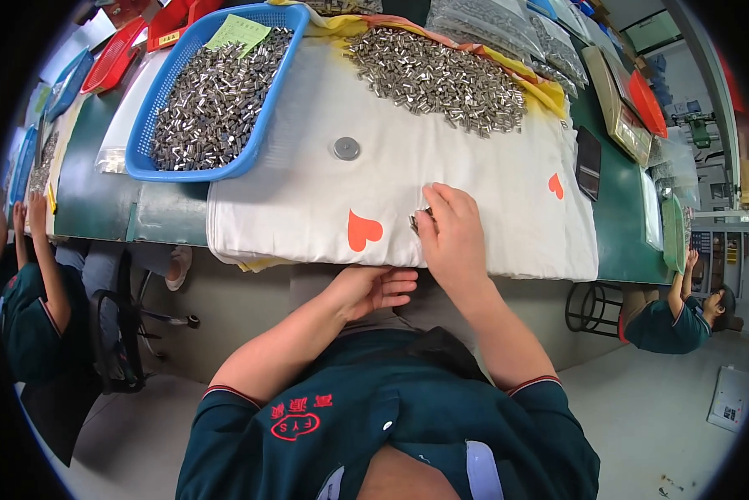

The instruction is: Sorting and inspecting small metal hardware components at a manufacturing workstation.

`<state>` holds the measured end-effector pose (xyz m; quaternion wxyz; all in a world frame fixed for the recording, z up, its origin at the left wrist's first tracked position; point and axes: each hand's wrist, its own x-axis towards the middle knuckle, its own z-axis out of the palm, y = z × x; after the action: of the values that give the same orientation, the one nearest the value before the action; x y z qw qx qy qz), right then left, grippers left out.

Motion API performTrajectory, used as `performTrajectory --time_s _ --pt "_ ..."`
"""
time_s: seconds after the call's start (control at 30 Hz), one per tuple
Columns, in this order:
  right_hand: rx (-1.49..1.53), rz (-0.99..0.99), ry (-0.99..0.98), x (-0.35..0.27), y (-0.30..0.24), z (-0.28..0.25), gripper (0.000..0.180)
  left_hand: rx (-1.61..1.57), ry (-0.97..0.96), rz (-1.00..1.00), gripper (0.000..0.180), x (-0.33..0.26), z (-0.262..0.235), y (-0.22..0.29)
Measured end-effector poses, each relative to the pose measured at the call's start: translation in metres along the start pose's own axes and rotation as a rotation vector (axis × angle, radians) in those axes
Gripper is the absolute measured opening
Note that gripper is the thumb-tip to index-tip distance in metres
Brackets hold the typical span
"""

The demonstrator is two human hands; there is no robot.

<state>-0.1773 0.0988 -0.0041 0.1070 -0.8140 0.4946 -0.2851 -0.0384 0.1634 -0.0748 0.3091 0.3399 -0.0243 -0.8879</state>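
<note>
A few small metal pieces (414, 222) are lying on the white cloth (299, 208), at the left side of the right hand (454, 233), directly by its fingertips. The right fingers are bending narrowly over these pieces; whether they are pinching them or only touching them, I cannot tell. Below and to the left of these fingers, the left hand (366, 292) is resting near the cloth's front edge, its fingers being loosely curved and somewhat apart. A red heart print (363, 231) is showing to the left of the right fingers. Farther ahead and left of them, a round grey disc (347, 149) is lying on the cloth. Well ahead of the fingers, a broad heap (437, 79) of similar pieces is spreading. Far to their left and ahead, a blue basket (195, 173) is holding many pieces and a yellow-green paper (238, 35). Well to their right, a dark phone-like object (589, 162) is lying beside the cloth, over the green desk (629, 242).
</note>
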Motion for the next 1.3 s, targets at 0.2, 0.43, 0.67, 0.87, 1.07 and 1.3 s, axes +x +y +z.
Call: performTrajectory --time_s 0.2,0.43,0.67,0.87,1.07,1.3 --pt "-0.003 -0.063 0.044 -0.009 -0.015 0.013 0.023 -0.123 -0.148 -0.079 0.039 0.011 0.014 0.002" --pt "0.024 -0.107 0.092 -0.022 -0.011 0.01 0.014 -0.246 -0.189 -0.072 0.038 0.028 0.026 -0.012" --pt "0.043 -0.13 0.069 -0.055 -0.015 -0.004 0.015 -0.5 -0.374 -0.066 0.039 0.046 0.006 -0.035" --pt "0.112 -0.203 -0.031 -0.08 -0.014 -0.021 0.02 -0.185 -0.193 -0.017 0.039 0.035 0.033 -0.02" --pt "0.062 -0.116 0.077 -0.075 0.001 -0.039 0.023 -0.177 -0.08 0.014 0.039 0.033 0.043 -0.016" --pt "0.124 -0.171 -0.039 -0.086 -0.006 -0.028 0.027 -0.289 -0.011 0.031 0.036 0.037 0.04 -0.025"
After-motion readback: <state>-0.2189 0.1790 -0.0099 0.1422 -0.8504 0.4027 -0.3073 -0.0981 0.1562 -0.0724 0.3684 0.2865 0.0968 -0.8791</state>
